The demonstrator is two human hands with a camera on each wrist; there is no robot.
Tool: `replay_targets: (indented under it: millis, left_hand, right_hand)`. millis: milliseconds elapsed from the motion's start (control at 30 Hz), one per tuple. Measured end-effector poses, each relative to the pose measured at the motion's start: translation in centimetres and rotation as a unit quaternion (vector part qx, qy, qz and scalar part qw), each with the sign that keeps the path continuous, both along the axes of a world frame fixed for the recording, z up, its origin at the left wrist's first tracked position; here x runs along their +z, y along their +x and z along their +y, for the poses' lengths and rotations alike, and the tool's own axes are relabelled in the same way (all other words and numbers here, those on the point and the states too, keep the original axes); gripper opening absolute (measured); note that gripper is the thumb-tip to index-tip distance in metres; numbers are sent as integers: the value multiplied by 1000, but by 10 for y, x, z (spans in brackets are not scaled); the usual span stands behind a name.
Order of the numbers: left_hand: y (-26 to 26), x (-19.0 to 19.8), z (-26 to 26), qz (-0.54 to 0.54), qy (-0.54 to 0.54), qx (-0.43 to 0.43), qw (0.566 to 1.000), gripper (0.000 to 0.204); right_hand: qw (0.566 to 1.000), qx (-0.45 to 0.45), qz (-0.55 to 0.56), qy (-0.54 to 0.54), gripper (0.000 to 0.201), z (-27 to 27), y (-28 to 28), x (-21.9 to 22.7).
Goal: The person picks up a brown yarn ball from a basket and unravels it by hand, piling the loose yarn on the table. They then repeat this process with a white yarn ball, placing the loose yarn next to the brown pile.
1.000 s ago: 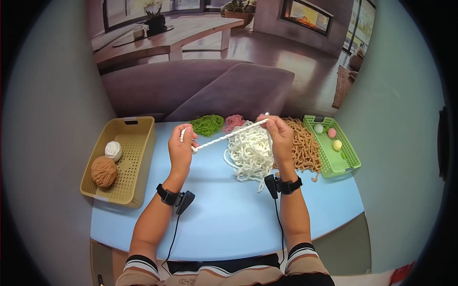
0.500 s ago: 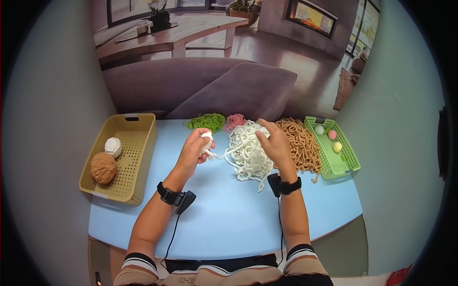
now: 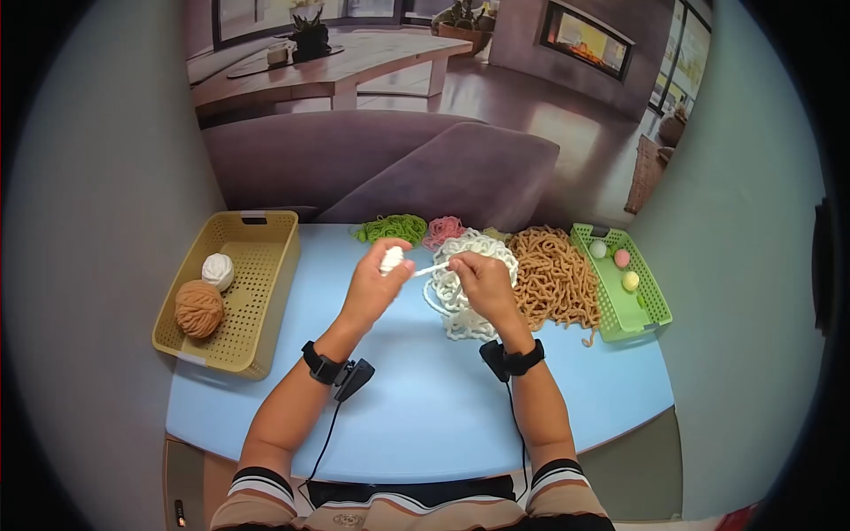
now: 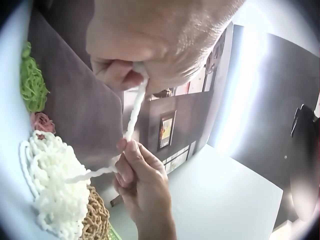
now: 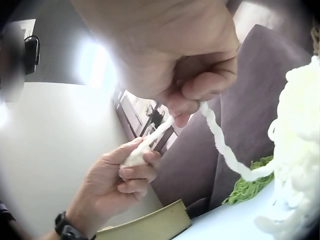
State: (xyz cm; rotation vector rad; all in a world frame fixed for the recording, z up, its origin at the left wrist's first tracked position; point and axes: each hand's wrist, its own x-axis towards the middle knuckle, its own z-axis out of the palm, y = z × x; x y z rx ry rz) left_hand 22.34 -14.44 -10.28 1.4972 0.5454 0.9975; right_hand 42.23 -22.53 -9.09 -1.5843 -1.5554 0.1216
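Note:
My left hand grips a small wound ball of white yarn above the table. A strand of white yarn runs from it to my right hand, whose thumb and fingers pinch it. From the right hand the strand drops to a loose heap of thick white yarn, as the left wrist view shows. In the right wrist view the left hand curls round the white ball, and the right hand pinches the strand with curled fingers.
A tan basket at the left holds a brown ball and a white ball. Green yarn, pink yarn and a brown yarn heap lie along the back. A green basket with small balls stands at the right.
The right hand came in from the far end of a stretched strand, opened over the white heap, then moved left and pinched the strand nearer the left hand. The left hand has shifted right.

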Motion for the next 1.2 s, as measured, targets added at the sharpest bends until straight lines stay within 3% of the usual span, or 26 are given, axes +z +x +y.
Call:
replay_targets:
  millis: [33, 133, 233, 367, 500, 667, 767, 867, 967, 1033, 1100, 1200]
  left_hand:
    - [-2, 8, -7, 1, -58, -51, 997, 37]
    - [-1, 4, -6, 17, -56, -119, 991, 45]
    - [-4, 8, -7, 215, 17, -131, 968, 51]
    - [3, -9, -10, 158, 213, -185, 946, 50]
    - [0, 7, -19, 59, 130, -72, 987, 44]
    - [-7, 0, 5, -35, 138, 114, 983, 29]
    - [-13, 5, 14, -65, 54, 73, 994, 28]
    - [-14, 9, 12, -49, -14, 14, 999, 28]
    - [-6, 0, 7, -11, -35, -38, 999, 25]
    - [-1, 0, 1, -7, -37, -51, 998, 25]
    - [0, 3, -5, -11, -44, -59, 997, 26]
    - [-2, 5, -5, -37, -50, -58, 996, 25]
  right_hand:
    - [1000, -15, 14, 2, 17, 3, 5, -3]
    - [998, -15, 44, 38, 20, 7, 17, -8]
    - [990, -1, 76, 120, 23, 0, 15, 5]
    - [976, -87, 67, 189, 25, 1, 23, 7]
    - [970, -168, 69, 162, 28, 4, 49, -7]
    - [973, -196, 48, 115, 26, 10, 58, -18]
    - [973, -189, 45, 124, 26, 12, 55, -18]
    - [988, -155, 12, 13, 23, 7, 66, -16]
    - [981, -56, -123, 140, 36, 13, 55, -20]
    - [991, 70, 110, -26, 55, 7, 21, -7]
    - [965, 158, 180, -105, 58, -6, -19, 9]
    - [954, 215, 113, -176, 59, -10, -37, 8]
